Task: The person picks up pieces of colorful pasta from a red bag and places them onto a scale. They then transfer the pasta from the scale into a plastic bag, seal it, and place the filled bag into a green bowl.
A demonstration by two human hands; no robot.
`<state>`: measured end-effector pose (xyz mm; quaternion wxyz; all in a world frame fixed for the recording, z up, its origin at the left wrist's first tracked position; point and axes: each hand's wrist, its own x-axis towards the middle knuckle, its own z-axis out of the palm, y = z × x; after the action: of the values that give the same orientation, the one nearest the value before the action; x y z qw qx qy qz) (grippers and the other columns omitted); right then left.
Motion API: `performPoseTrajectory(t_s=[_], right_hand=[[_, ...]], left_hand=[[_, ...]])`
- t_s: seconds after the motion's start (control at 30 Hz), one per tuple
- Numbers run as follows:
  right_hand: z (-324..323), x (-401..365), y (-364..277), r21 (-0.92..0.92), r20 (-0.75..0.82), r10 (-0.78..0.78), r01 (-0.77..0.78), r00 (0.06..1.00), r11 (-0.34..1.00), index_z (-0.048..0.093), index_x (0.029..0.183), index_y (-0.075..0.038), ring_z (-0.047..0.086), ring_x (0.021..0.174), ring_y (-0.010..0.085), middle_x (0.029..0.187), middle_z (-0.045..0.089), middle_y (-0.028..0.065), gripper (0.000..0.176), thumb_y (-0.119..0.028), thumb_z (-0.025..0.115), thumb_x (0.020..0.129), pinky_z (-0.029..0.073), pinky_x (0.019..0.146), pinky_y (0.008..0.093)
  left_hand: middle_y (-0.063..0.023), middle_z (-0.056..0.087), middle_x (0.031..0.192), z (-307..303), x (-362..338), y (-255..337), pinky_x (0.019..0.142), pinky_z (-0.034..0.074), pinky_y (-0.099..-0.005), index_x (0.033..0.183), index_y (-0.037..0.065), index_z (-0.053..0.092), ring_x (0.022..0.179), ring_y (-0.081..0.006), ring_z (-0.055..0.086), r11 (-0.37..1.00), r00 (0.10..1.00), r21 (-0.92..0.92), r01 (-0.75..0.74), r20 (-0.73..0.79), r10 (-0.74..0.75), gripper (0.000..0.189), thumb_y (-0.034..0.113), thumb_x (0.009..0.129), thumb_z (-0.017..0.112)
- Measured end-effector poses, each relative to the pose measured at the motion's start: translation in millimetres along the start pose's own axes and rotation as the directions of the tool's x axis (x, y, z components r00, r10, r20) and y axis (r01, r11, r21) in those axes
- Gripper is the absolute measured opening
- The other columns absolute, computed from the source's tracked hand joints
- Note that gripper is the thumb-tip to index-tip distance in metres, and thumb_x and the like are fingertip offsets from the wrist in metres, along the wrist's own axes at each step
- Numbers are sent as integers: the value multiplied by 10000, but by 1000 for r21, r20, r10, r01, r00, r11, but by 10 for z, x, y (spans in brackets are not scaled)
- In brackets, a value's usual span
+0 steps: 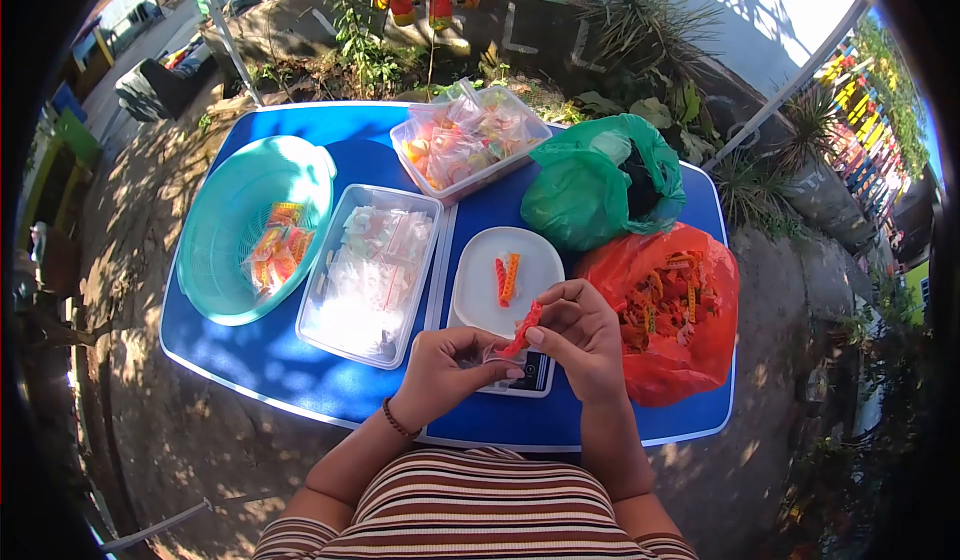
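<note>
Right hand (585,335) pinching red snack stick (523,328) | left hand (450,365) gripping clear pouch (492,358) | packet (278,250) print illegible | blue table (300,370), outdoors

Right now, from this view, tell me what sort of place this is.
Likely an outdoor yard or garden: a sunlit blue table on bare ground, plants behind it, a scale and tubs of packets on top.

An outdoor garden-side spot: blue folding table (280,375) on sunlit paving (170,430), spiky plants (640,10) and red pots (440,8) behind.
</note>
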<state>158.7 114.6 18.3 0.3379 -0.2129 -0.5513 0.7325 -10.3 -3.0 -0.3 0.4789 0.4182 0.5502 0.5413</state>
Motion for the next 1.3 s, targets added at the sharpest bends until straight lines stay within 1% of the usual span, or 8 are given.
performPoseTrajectory(t_s=[0.17,0.47,0.57,0.67,0.7,0.83,1.13,1.3], right_hand=[[64,-8,-79,-189,31,14,-8,999,982,660,1054,0,683,898,140,948,716,65,225,-96,779,888,503,876,283],[-5,-21,-99,-641,302,-136,306,944,704,772,913,-106,467,1220,265,1249,639,79,98,-199,782,885,377,988,409],[-134,64,-66,-639,376,-175,391,910,662,750,930,-51,578,1077,225,1154,674,110,157,-176,796,846,440,942,384],[-284,241,313,-301,-83,58,-80,995,950,729,985,-17,619,932,229,1127,681,119,221,-185,793,858,499,798,364],[-186,316,233,-573,-177,10,-111,984,812,687,1010,12,659,794,275,1020,694,143,279,-191,790,848,539,714,374],[-31,418,468,-957,-17,-224,49,975,286,651,1007,-10,677,845,405,909,673,194,239,-160,753,851,555,769,462],[-160,345,659,-957,-72,-415,55,907,286,700,971,12,705,762,351,874,698,180,123,-6,681,850,573,708,408],[-121,229,287,-874,-116,-495,148,861,462,728,966,2,707,701,233,852,692,122,138,25,686,837,554,608,321]], left_hand=[[-66,778,933,9,7,37,768,565,-242,1072,-2,773,835,-90,704,996,997,-91,6,72,1,281,159,856,852],[-86,776,944,-101,45,-114,752,580,-240,1157,-37,740,857,-93,712,987,996,-159,19,93,-5,313,229,994,713],[-106,775,989,-75,18,-160,780,599,-267,1158,-36,736,867,-110,720,981,995,-179,70,88,-54,315,240,1018,678],[-106,774,999,-40,10,-201,803,600,-272,1178,-41,727,850,-109,720,952,993,-284,114,52,-104,342,261,1033,656],[-113,772,1019,-44,8,-205,822,604,-286,1190,-41,720,865,-121,727,933,989,-329,144,40,-139,338,252,1037,649],[-135,764,1075,-45,-6,-207,876,608,-328,1237,-45,688,933,-164,741,888,982,-431,161,-17,-186,316,199,1044,632],[-99,758,937,-123,23,-335,693,584,-257,1200,-52,698,730,-122,699,948,991,-302,97,-55,-119,269,108,985,708],[-76,733,835,-92,54,-394,545,504,-235,1152,-61,710,603,-84,625,947,995,-318,36,-80,-64,268,107,948,757]])
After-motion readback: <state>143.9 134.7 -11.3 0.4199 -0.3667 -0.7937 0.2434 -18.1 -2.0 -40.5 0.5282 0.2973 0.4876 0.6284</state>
